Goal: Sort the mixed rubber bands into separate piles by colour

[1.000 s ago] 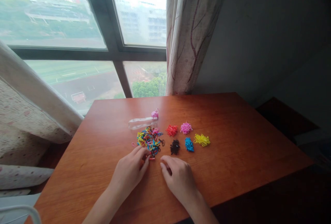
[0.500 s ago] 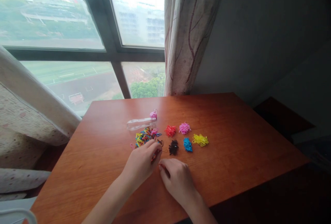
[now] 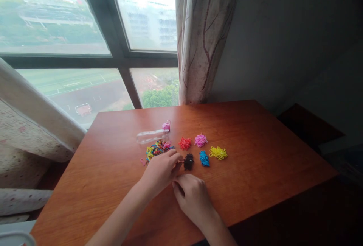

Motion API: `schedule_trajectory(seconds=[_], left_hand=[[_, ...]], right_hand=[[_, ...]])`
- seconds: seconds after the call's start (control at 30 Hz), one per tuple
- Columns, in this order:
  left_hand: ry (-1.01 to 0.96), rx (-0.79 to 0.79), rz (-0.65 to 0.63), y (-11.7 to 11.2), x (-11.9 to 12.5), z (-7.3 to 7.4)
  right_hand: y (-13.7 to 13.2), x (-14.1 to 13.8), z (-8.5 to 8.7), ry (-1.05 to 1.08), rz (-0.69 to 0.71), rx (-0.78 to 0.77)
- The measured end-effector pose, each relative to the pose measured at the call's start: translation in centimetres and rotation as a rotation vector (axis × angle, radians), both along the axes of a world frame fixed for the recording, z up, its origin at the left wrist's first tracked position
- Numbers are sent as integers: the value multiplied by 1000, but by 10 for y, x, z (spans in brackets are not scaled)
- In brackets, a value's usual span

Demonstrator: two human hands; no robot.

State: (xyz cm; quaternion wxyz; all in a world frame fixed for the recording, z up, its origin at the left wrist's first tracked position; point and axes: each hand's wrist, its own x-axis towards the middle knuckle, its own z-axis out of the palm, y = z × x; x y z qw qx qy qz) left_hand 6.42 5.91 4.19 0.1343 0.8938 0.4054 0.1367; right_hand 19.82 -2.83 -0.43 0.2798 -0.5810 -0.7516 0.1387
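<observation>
My left hand point(image 3: 162, 168) reaches over the near side of a mixed-colour pile of small rubber bands point(image 3: 155, 148). Its fingers are pinched together right beside the black bands point(image 3: 188, 161); whatever may be between the fingertips is hidden. My right hand point(image 3: 192, 192) rests on the table just below, fingers curled and thumb against them, its contents not visible. Sorted heaps lie beyond: red bands point(image 3: 185, 143), pink bands point(image 3: 201, 140), blue bands point(image 3: 204, 158) and yellow bands point(image 3: 218, 153).
A clear plastic bottle point(image 3: 150, 136) with a pink cap point(image 3: 166, 125) lies behind the mixed pile. One pink loop point(image 3: 142, 161) sits apart at its left. The wooden table point(image 3: 255, 155) meets a window and curtains point(image 3: 195, 49) at the back.
My left hand has shifted slightly right, from the edge of the mixed pile to beside the black bands. The right hand stays nearly in place. The view has turned slightly.
</observation>
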Motion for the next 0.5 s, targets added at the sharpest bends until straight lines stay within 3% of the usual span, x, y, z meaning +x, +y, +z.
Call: schedule_trajectory(seconds=[0.2, 0.33, 0.5], left_hand=[[-116, -24, 162, -16, -45, 1], [-155, -57, 237, -31, -69, -13], [-201, -111, 289, -41, -81, -31]], right_hand=[[1, 0, 3, 33, 6, -30], [2, -2, 4, -2, -17, -59], [7, -10, 6, -68, -38, -89]])
